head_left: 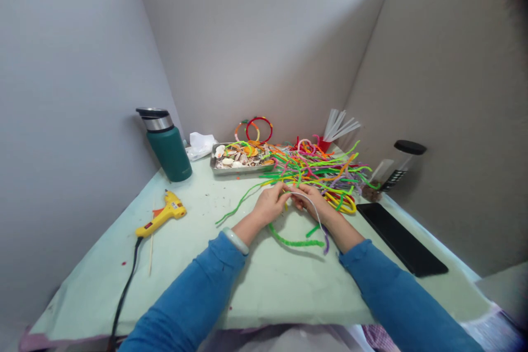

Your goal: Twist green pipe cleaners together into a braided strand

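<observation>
At the middle of the table, both hands close together hold a thin white hoop (312,206), partly wrapped in green pipe cleaner (295,243) with a short purple piece (326,245) beside the green. My left hand (270,203) pinches the hoop from the left, fingertips almost meeting the other hand. With curled fingers, my right hand (308,199) grips it too. A green pipe cleaner strand (298,175) rises from between the fingers. Exactly where each fingertip presses is hidden. Behind the hands lies a tangled heap of colourful pipe cleaners (330,168).
A yellow glue gun (163,217) with a black cord lies left, near a green bottle (168,148). Behind are a metal tray (243,169) of shells and two wrapped hoops (259,121). Right stand glue sticks (338,126), a black flat slab (400,239) and a leaning jar (398,168).
</observation>
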Motion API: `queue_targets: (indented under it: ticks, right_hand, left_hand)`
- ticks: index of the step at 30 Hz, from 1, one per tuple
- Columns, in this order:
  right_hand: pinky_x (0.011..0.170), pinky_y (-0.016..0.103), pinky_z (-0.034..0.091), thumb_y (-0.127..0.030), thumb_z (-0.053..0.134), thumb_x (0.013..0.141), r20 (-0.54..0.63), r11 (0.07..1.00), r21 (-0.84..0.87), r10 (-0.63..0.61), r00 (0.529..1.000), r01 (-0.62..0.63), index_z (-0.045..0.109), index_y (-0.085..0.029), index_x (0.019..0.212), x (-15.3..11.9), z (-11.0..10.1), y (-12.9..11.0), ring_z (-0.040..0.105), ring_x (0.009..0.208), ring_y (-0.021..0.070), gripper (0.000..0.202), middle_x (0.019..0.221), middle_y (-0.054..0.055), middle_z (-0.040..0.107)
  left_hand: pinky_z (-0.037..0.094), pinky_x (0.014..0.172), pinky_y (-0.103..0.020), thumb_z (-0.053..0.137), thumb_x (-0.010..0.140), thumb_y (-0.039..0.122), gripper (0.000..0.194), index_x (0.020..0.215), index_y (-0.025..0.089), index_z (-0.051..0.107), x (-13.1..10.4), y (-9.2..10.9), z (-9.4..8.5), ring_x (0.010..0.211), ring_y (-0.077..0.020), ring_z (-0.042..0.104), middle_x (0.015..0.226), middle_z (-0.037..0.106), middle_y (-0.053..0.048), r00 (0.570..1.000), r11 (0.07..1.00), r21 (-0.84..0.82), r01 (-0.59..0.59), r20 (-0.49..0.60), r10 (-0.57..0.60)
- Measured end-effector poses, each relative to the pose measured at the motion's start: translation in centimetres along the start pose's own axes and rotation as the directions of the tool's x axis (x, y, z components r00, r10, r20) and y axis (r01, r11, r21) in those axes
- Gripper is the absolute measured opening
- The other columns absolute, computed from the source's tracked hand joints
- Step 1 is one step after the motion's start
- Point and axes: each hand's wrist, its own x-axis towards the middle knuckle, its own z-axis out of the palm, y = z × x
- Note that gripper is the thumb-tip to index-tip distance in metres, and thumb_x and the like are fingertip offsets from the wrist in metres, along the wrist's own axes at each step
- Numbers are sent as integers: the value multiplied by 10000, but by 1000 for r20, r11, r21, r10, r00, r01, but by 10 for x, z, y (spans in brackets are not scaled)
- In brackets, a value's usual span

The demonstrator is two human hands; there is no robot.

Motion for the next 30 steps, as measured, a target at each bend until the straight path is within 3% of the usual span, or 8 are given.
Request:
queue_targets:
  ticks: [30]
  right_hand:
    - [405, 205, 276, -450, 632, 677, -7, 998, -23, -57, 998, 56, 512, -158, 618, 0, -1, 3, 372, 429, 56, 321, 526, -44, 435]
  left_hand:
    - [337, 574, -197, 435, 816, 291, 183, 868, 177, 569, 3, 0, 0, 628, -91, 467, 657, 548, 25, 998, 994, -93, 60, -13, -61]
